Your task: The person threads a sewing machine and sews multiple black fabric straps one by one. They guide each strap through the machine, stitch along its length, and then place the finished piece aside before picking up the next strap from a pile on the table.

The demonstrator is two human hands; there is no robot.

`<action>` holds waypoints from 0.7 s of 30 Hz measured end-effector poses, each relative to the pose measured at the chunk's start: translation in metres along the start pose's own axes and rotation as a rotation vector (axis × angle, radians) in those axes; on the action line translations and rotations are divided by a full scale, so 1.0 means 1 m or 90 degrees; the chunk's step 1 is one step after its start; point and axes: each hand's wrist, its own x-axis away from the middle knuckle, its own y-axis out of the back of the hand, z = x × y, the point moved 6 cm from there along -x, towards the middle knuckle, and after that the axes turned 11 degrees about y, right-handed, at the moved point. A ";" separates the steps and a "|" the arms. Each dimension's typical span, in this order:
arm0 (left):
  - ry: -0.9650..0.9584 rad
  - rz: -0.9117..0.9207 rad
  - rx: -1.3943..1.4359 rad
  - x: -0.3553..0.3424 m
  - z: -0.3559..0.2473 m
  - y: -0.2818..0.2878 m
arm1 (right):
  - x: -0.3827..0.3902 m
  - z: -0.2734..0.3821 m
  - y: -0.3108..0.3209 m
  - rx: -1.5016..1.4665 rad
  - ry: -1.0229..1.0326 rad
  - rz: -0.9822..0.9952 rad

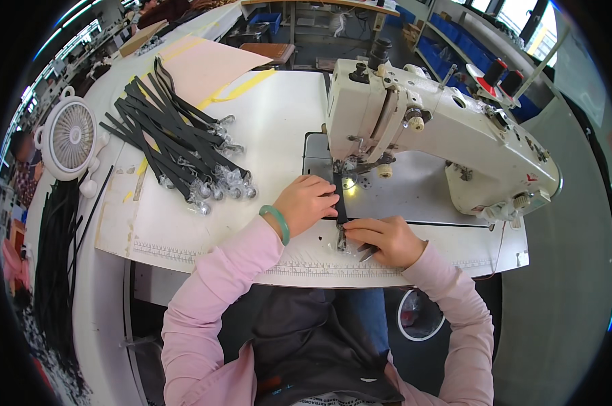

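A narrow black strap (341, 207) runs from under the needle area of a white sewing machine (387, 95) toward me. My left hand (308, 203), a green bangle on its wrist, is closed with its fingertips on the strap's left edge, just in front of the needle. My right hand (392, 240) pinches the strap's near end, by a clip-like fitting in clear plastic (340, 238). Dark pointed blades, like those of thread snips (368, 253), stick out from beneath the right hand; their handles are hidden.
Many similar black straps with plastic-wrapped ends (177, 139) lie piled left on the white table (279, 115). Beyond them is a pink sheet (204, 64). A white fan (71, 134) stands far left, above long hanging black strips (54, 250). A white-rimmed bin (402, 325) sits below the table.
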 end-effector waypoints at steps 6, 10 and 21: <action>0.000 -0.008 0.007 -0.001 0.001 -0.003 | -0.008 -0.015 0.000 0.025 -0.017 -0.008; 0.010 -0.001 0.022 0.000 0.001 -0.001 | -0.011 -0.028 0.000 0.027 -0.030 -0.020; 0.198 0.014 -0.035 -0.015 -0.008 -0.001 | 0.004 -0.010 0.026 0.207 -0.121 -0.113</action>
